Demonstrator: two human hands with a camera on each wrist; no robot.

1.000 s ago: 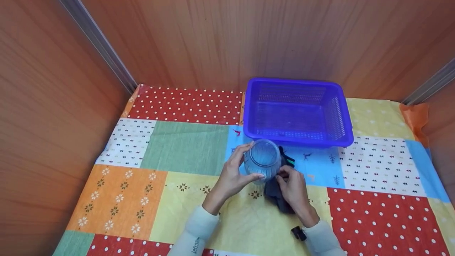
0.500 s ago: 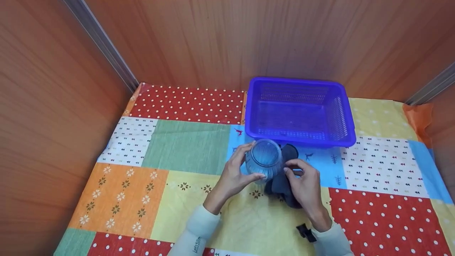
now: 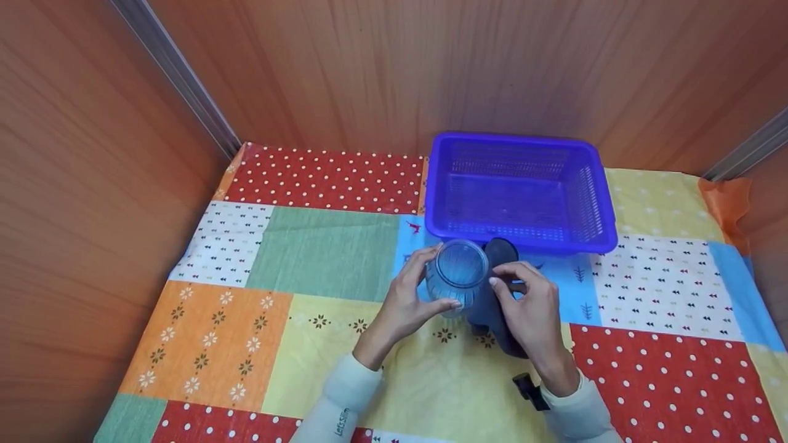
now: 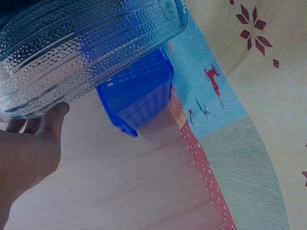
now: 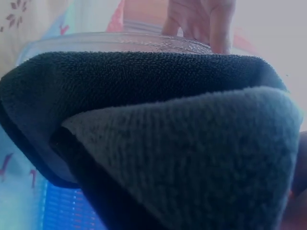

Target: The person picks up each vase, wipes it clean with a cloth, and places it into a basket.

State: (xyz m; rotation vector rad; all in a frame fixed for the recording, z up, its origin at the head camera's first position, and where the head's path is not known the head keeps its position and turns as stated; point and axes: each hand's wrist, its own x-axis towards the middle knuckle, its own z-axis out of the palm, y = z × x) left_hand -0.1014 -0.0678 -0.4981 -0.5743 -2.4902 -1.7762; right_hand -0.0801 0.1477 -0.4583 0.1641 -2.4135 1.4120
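Left grip (image 3: 403,301): thumb and fingers curved round the side of the jar (image 3: 458,277), at the near side of the basket (image 3: 505,203). Right grip (image 3: 532,301): thumb and fingertips pinched on the dark cloth (image 3: 492,314), beside the jar. The step appears to be working cloth against glass: support the jar firmly, flatten folds, apply light pressure. The left sleeve (image 3: 348,394) appears to read "LetsSlim".

From here the jar (image 4: 86,52) looks like clear glass, glossy, ribbed and pebbled. The dark cloth (image 5: 192,153) is matt with a fuzzy nap. The basket (image 3: 434,184) is smooth, shiny plastic, the tablecloth (image 3: 332,255) matt fabric, the walls (image 3: 308,67) satiny wood-grain.
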